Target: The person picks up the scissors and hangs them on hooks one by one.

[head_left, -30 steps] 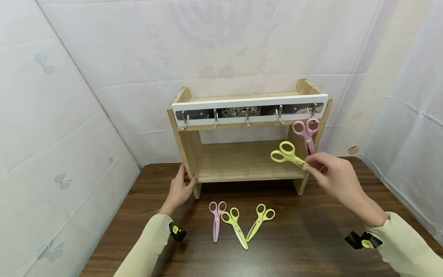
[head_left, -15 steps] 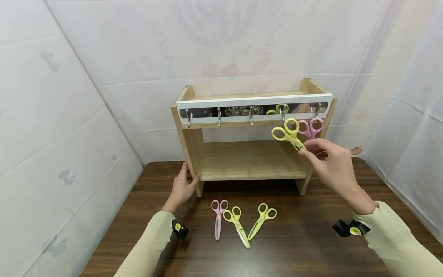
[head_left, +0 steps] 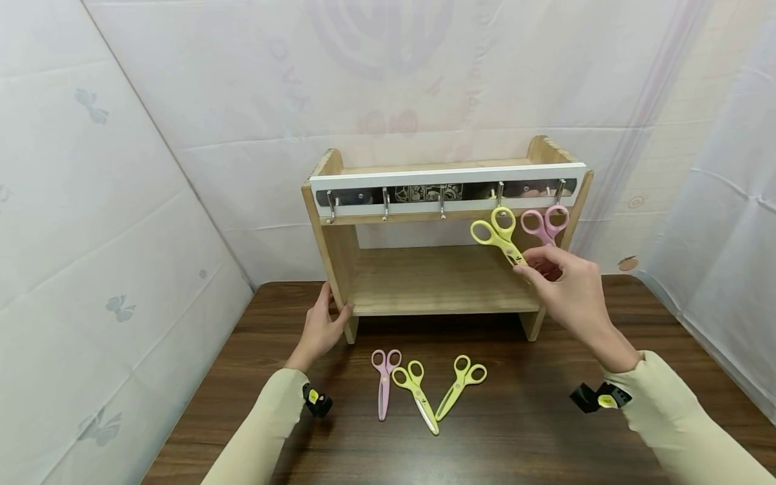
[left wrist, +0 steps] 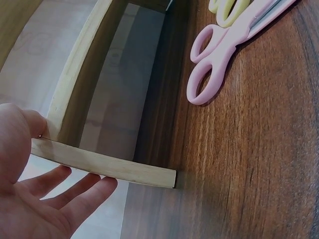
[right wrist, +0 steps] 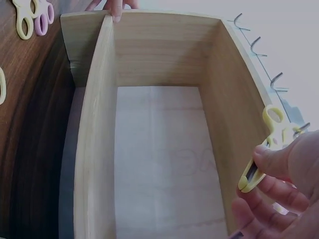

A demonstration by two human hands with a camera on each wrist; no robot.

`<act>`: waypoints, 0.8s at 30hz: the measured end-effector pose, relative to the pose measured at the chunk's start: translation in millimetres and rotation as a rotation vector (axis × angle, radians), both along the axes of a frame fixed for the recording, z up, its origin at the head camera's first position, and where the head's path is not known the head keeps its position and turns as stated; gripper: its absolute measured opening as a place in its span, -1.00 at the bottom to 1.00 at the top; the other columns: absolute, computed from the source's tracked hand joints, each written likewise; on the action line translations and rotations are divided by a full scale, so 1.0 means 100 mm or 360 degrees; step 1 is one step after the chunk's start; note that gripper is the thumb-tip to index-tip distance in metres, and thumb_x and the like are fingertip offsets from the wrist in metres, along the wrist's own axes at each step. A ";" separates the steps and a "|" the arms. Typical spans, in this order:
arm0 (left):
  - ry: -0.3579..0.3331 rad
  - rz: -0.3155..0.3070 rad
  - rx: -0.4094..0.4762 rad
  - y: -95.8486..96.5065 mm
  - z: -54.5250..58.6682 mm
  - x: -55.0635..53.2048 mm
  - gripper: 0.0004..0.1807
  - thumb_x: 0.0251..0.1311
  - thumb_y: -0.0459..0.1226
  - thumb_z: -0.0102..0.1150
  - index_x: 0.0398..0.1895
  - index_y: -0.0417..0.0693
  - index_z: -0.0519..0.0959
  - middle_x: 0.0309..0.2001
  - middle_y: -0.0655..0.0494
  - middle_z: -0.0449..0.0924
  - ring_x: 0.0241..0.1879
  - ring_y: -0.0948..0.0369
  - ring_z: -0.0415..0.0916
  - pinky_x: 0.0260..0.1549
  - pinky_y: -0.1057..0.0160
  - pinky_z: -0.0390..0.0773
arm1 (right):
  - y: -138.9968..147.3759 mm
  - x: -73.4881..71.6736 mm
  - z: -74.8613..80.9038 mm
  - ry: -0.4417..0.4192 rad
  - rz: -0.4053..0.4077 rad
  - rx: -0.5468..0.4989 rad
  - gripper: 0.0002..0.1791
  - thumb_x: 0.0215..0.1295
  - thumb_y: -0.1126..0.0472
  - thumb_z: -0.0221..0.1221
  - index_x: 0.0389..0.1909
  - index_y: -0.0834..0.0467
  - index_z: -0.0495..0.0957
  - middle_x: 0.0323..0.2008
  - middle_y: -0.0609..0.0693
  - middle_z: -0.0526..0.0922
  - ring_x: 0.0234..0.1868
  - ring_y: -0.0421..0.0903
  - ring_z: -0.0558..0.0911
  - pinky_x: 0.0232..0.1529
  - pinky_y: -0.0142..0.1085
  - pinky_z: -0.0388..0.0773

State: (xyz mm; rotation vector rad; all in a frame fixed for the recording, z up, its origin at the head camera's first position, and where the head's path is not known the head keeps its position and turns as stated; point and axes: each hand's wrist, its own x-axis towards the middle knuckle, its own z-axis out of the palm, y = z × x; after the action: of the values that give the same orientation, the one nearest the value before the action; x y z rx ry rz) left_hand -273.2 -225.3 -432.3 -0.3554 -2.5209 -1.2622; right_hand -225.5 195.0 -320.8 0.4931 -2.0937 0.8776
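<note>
My right hand (head_left: 570, 286) pinches yellow scissors (head_left: 502, 237) by the blade end, thumb on one side, fingers on the other. Their handle loops point up, right at the fourth hook (head_left: 500, 195) from the left; whether a loop is over it I cannot tell. Pink scissors (head_left: 545, 222) hang from the rightmost hook (head_left: 560, 190), their blades partly hidden behind my right hand. My left hand (head_left: 321, 327) holds the left side panel (left wrist: 107, 163) of the wooden shelf (head_left: 448, 306), with the thumb at the front edge and the fingers on the outer face.
On the brown table (head_left: 509, 417) before the shelf lie pink scissors (head_left: 384, 384) and two yellow pairs, one left (head_left: 417, 394) and one right (head_left: 461, 385). A white rail (head_left: 364, 180) with several metal hooks spans the shelf's upper front. Patterned sheeting (head_left: 242, 101) stands behind.
The yellow scissors in my right hand have risen to the hooks, then shifted slightly left. My left hand keeps its hold on the shelf. The head view has shifted slightly.
</note>
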 end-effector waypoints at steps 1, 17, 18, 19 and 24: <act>0.0000 -0.0001 -0.0001 0.00 0.00 0.00 -0.31 0.48 -0.25 0.14 0.58 -0.03 0.12 0.33 -0.35 0.44 0.35 -0.23 0.39 -0.08 -0.18 0.70 | 0.00 0.00 -0.01 -0.0004 0.0002 0.0003 -0.82 0.10 0.32 0.53 -0.29 0.18 0.74 -0.47 -0.05 0.73 -0.52 -0.38 0.54 -0.43 -0.66 0.40; -0.0026 0.0013 0.0010 0.01 0.01 0.01 -0.30 0.47 -0.26 0.14 0.59 -0.04 0.11 0.34 -0.34 0.43 0.36 -0.21 0.39 -0.02 -0.18 0.68 | -0.07 -0.05 -0.08 -0.0075 0.0000 0.0035 -0.87 0.17 0.34 0.47 -0.30 0.24 0.72 -0.47 0.02 0.74 -0.51 -0.25 0.63 -0.45 -0.61 0.52; -0.0022 0.0014 0.0012 0.01 0.01 0.01 -0.30 0.47 -0.26 0.14 0.58 -0.04 0.11 0.34 -0.33 0.43 0.36 -0.21 0.39 -0.02 -0.18 0.68 | -0.08 -0.05 -0.08 -0.0083 0.0003 0.0036 -0.87 0.18 0.34 0.47 -0.29 0.24 0.72 -0.47 0.03 0.74 -0.50 -0.23 0.64 -0.44 -0.61 0.52; -0.0020 0.0015 0.0012 0.01 0.01 0.01 -0.30 0.47 -0.27 0.14 0.58 -0.04 0.12 0.34 -0.33 0.43 0.35 -0.21 0.40 -0.02 -0.18 0.68 | -0.08 -0.06 -0.09 -0.0092 0.0004 0.0038 -0.87 0.19 0.34 0.46 -0.28 0.25 0.71 -0.46 0.03 0.75 -0.50 -0.21 0.65 -0.43 -0.63 0.51; -0.0021 0.0010 0.0016 0.01 0.01 0.00 -0.31 0.47 -0.27 0.14 0.58 -0.06 0.12 0.33 -0.34 0.44 0.35 -0.21 0.40 -0.02 -0.16 0.68 | -0.12 -0.09 -0.13 -0.0156 0.0006 0.0041 -0.88 0.23 0.33 0.43 -0.24 0.24 0.71 -0.43 0.04 0.76 -0.51 -0.14 0.68 -0.44 -0.68 0.46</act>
State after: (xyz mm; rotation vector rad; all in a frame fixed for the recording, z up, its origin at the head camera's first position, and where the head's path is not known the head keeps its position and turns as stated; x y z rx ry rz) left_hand -273.0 -224.2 -431.1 -0.3380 -2.5240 -1.2782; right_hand -234.9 183.1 -334.2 0.4762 -2.1960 0.8939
